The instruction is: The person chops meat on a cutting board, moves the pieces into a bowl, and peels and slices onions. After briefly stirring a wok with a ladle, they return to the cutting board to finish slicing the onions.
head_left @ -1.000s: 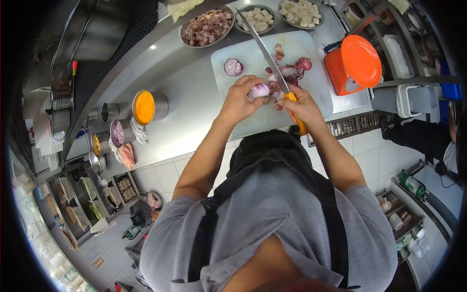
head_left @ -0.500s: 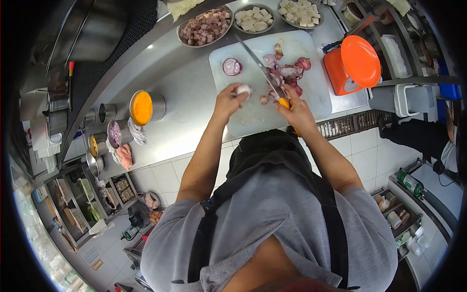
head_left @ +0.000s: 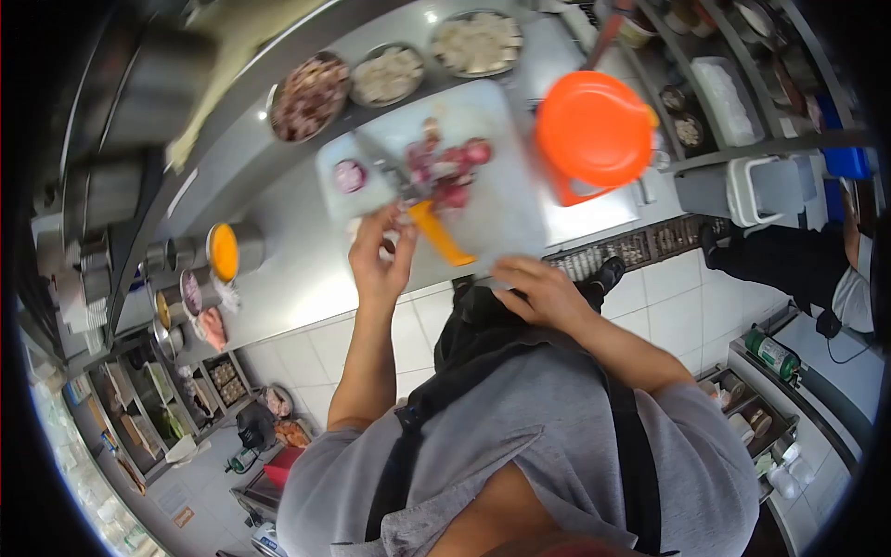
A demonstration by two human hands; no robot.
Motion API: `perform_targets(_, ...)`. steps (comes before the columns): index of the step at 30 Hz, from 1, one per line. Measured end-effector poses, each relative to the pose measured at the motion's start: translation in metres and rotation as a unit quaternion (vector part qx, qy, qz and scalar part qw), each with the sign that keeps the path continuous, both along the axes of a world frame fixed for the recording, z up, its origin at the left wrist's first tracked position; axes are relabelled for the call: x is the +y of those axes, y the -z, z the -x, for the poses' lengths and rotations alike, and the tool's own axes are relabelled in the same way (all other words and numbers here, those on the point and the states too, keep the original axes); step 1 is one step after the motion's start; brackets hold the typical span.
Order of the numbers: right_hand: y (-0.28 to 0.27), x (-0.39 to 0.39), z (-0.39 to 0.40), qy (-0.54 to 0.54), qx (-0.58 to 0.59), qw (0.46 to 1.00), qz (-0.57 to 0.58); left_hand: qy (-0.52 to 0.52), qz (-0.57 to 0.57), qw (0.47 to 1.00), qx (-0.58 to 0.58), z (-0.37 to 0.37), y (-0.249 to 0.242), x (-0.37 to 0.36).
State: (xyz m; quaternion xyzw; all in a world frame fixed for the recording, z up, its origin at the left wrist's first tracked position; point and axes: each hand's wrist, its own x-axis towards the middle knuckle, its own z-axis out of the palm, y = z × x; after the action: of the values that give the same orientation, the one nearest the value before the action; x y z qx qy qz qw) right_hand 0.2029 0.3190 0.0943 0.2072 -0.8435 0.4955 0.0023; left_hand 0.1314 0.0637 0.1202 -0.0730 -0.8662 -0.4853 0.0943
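A knife with a yellow handle (head_left: 441, 234) lies across the white cutting board (head_left: 492, 209), its blurred blade pointing to the back left. My left hand (head_left: 379, 255) is at the board's front left, fingers curled, tips close beside the handle's blade end. What they pinch is hidden. A small pale piece (head_left: 355, 226), probably onion, shows just left of these fingers. Close to my apron, at the board's front edge, my right hand (head_left: 543, 292) is empty with fingers stretched out. A cut red onion (head_left: 349, 175) sits at the board's left; red onion pieces and skins (head_left: 450, 167) are heaped mid-board.
Bowls of diced meat (head_left: 309, 96) and white cubes (head_left: 388, 74), (head_left: 476, 44) line the back. An orange scale (head_left: 594, 130) stands right of the board. Left on the counter is a pot with orange contents (head_left: 223, 252). A co-worker's legs (head_left: 770, 255) show at far right.
My right hand has let go of the knife and drawn back toward my apron. The knife now lies on the board. My left hand has moved beside its handle. The whole view has shifted.
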Motion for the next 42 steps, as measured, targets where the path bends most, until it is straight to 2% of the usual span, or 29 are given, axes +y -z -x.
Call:
perform_targets(1, 0.003, 0.040, -0.016, -0.008, -0.063, 0.998, 0.026, 0.060, -0.038, 0.997, -0.006, -0.011, 0.000, 0.028)
perform_targets(2, 0.010, 0.083, -0.029, 0.001, -0.059, 0.998, 0.016, 0.155, -0.074, 0.983, -0.063, -0.023, -0.004, 0.057)
perform_targets(4, 0.038, 0.172, -0.056, 0.090, -0.321, 0.942, 0.027, 0.297, -0.122, 0.934, -0.159, -0.039, -0.011, 0.136)
perform_targets(5, 0.060, 0.213, -0.074, 0.142, -0.299, 0.943, -0.001, 0.347, -0.130, 0.908, -0.196, -0.040, -0.012, 0.180)
perform_targets(6, 0.084, 0.249, -0.099, 0.196, -0.279, 0.940, -0.023, 0.373, -0.109, 0.894, -0.226, -0.041, 0.001, 0.221)
perform_targets(8, 0.131, 0.320, -0.155, 0.237, -0.367, 0.893, -0.103, 0.388, -0.073, 0.888, -0.234, -0.040, 0.003, 0.303)
perform_targets(10, 0.118, 0.369, -0.190, 0.223, -0.421, 0.873, -0.103, 0.413, -0.026, 0.880, -0.233, -0.029, 0.008, 0.358)
perform_targets(11, 0.135, 0.392, -0.206, 0.230, -0.435, 0.865, -0.102, 0.409, -0.027, 0.883, -0.229, -0.026, 0.005, 0.377)
perform_targets(13, 0.127, 0.433, -0.171, 0.214, -0.469, 0.844, -0.148, 0.347, -0.061, 0.899, -0.260, -0.023, -0.002, 0.405)
perform_targets(15, 0.129, 0.480, -0.102, 0.195, -0.483, 0.846, -0.118, 0.318, -0.082, 0.906, -0.266, -0.014, -0.008, 0.422)
perform_targets(16, 0.139, 0.502, -0.062, 0.199, -0.435, 0.859, -0.186, 0.298, -0.095, 0.913, -0.260, -0.009, -0.008, 0.427)
perform_targets(17, 0.160, 0.526, -0.023, 0.231, -0.347, 0.886, -0.201, 0.279, -0.108, 0.920, -0.254, -0.003, -0.007, 0.432)
perform_targets(18, 0.154, 0.540, 0.025, 0.259, -0.275, 0.904, -0.201, 0.259, -0.128, 0.924, -0.251, 0.004, -0.004, 0.437)
perform_targets(19, 0.124, 0.548, 0.077, 0.257, -0.276, 0.905, -0.199, 0.251, -0.141, 0.926, -0.244, 0.015, -0.004, 0.440)
perform_targets(21, 0.120, 0.571, 0.165, 0.232, -0.213, 0.935, -0.163, 0.204, -0.213, 0.925, -0.241, 0.042, 0.000, 0.448)
perform_targets(23, 0.124, 0.596, 0.241, 0.214, -0.152, 0.945, -0.198, 0.169, -0.257, 0.924, -0.227, 0.081, -0.001, 0.458)
perform_targets(25, 0.088, 0.601, 0.299, 0.225, -0.172, 0.941, -0.185, 0.131, -0.316, 0.918, -0.200, 0.129, 0.002, 0.471)
perform_targets(27, 0.122, 0.633, 0.334, 0.235, -0.095, 0.935, -0.249, 0.106, -0.316, 0.928, -0.165, 0.181, 0.002, 0.483)
perform_targets(29, 0.158, 0.665, 0.351, 0.209, -0.205, 0.916, -0.274, 0.082, -0.226, 0.962, -0.130, 0.235, -0.025, 0.489)
perform_targets(30, 0.147, 0.663, 0.355, 0.161, -0.217, 0.904, -0.332, 0.081, -0.215, 0.965, -0.127, 0.260, -0.038, 0.492)
perform_targets(32, 0.171, 0.673, 0.365, 0.074, -0.260, 0.876, -0.399, 0.095, -0.193, 0.972, -0.091, 0.309, -0.049, 0.489)
perform_targets(33, 0.211, 0.691, 0.373, -0.049, -0.178, 0.890, -0.418, 0.094, -0.188, 0.975, -0.075, 0.334, -0.054, 0.489)
perform_targets(34, 0.217, 0.687, 0.389, -0.101, -0.164, 0.876, -0.442, 0.078, -0.184, 0.977, -0.069, 0.360, -0.055, 0.486)
perform_targets(35, 0.203, 0.669, 0.417, -0.021, -0.293, 0.868, -0.401, 0.066, -0.181, 0.979, -0.062, 0.389, -0.052, 0.484)
perform_targets(37, 0.166, 0.629, 0.504, -0.076, -0.308, 0.863, -0.393, -0.005, -0.136, 0.990, -0.039, 0.443, -0.040, 0.480)
perform_targets(39, 0.184, 0.606, 0.602, -0.012, -0.244, 0.905, -0.350, -0.048, -0.124, 0.990, -0.052, 0.489, -0.031, 0.477)
perform_targets(42, 0.190, 0.567, 0.790, -0.038, -0.152, 0.922, -0.354, -0.123, -0.103, 0.963, -0.216, 0.560, -0.003, 0.472)
